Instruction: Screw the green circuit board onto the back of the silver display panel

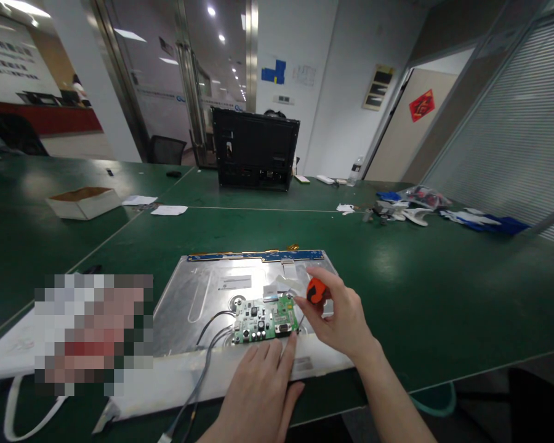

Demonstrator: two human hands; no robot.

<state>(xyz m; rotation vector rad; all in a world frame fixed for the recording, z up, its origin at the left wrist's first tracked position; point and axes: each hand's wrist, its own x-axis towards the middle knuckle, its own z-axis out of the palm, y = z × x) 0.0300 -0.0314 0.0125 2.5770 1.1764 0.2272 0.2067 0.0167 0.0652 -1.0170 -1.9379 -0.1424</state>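
Observation:
A flat metal-backed display panel (180, 314) lies on the table with a green circuit board (263, 317) on its back. My right hand (344, 314) grips a screwdriver (316, 290) by its orange and black handle. Its thin shaft slants down to the board's lower right corner; whether the tip sits in a screw is too small to tell. My left hand (258, 384) lies flat at the board's near edge, fingers stretched out, index fingertip by that same corner. Dark cables (207, 363) run from the board's left side toward me.
At the back stands a black monitor housing (258, 147). A shallow cardboard box (84, 203) and papers (168, 210) sit at left. On the right are plastic bags and gloves (415, 212). A blurred-out patch covers a white item (9, 344) beside the panel.

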